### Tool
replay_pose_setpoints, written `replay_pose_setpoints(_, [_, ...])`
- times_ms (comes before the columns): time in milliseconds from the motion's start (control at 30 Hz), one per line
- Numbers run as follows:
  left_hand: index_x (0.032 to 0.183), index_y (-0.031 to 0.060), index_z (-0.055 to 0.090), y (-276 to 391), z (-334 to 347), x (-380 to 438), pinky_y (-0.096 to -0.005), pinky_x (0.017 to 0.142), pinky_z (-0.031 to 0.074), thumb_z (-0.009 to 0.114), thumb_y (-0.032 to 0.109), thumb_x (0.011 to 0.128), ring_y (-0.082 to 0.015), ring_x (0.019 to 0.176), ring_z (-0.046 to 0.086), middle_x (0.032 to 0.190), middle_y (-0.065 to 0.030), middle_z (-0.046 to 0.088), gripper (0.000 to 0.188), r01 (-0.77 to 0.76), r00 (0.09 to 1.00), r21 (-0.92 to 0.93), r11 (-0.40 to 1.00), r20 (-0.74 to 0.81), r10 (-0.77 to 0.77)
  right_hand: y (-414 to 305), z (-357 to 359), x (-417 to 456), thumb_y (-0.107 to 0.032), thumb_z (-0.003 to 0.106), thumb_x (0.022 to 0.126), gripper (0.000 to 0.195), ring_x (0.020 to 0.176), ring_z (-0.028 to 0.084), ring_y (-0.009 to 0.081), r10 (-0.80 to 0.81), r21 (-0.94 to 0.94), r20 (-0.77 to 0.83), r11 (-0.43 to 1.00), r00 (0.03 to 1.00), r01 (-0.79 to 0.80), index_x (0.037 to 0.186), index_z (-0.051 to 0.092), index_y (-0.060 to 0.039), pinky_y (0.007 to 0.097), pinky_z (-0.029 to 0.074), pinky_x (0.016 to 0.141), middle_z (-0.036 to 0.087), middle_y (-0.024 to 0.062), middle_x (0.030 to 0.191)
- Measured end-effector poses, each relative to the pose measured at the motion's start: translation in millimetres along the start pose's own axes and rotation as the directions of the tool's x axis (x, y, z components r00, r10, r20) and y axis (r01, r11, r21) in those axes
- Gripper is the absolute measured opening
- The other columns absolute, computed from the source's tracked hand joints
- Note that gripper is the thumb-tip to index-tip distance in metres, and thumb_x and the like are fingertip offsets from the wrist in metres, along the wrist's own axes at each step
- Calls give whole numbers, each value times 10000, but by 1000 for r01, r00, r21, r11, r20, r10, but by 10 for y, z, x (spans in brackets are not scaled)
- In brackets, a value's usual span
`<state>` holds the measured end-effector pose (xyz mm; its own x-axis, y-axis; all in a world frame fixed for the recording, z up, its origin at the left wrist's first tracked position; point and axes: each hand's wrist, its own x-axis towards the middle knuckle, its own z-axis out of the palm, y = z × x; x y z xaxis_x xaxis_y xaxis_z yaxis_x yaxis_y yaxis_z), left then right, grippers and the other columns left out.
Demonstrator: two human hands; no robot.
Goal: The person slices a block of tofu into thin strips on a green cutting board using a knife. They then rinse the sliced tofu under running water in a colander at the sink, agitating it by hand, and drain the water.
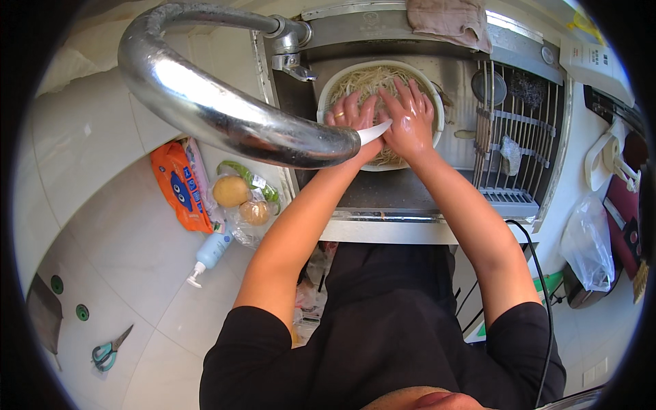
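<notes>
A round white basin [323, 102] full of thin, pale bean sprouts [369, 79] stands in the metal sink. My left hand [353, 114] rests on the sprouts at the basin's left side, a gold-coloured ring on one finger. Beside it, wet and palm down, my right hand [410, 120] lies on the sprouts with its fingers spread. Neither hand is closed around anything that I can see. From the chrome faucet [241, 113], a white stream of water [374, 132] runs down between my hands, where they nearly meet. The fingers cover part of the sprouts.
The faucet arches over the left counter. A roll-up rack [512, 128] spans the sink's right end, and a cloth [448, 20] hangs behind. To the left lie an orange packet [179, 187], round produce [230, 191], a pump bottle [212, 251] and scissors [111, 349].
</notes>
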<state>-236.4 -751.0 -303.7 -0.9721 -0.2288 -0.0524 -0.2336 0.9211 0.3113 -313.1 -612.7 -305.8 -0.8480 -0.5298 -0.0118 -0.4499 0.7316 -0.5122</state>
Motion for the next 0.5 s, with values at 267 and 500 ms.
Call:
replay_pose_setpoints(267, [1678, 206, 430, -84, 305, 266, -661, 1203, 384, 629, 370, 1003, -527, 1479, 401, 1697, -178, 383, 723, -140, 982, 66, 988, 139, 130, 322, 510, 146, -384, 592, 1016, 688, 1605, 337, 412, 176, 0, 262, 983, 949, -182, 1659, 446, -186, 640, 282, 1291, 328, 170, 1756])
replay_pose_setpoints(500, [1511, 163, 559, -158, 358, 283, -641, 1101, 470, 714, 398, 939, -510, 1361, 502, 1609, -161, 477, 637, 12, 987, -86, 996, 163, 2, 141, 145, 354, -385, 668, 972, 576, 1394, 564, 452, 307, 75, 379, 930, 873, -360, 1501, 594, -168, 595, 458, 1165, 536, 219, 1559])
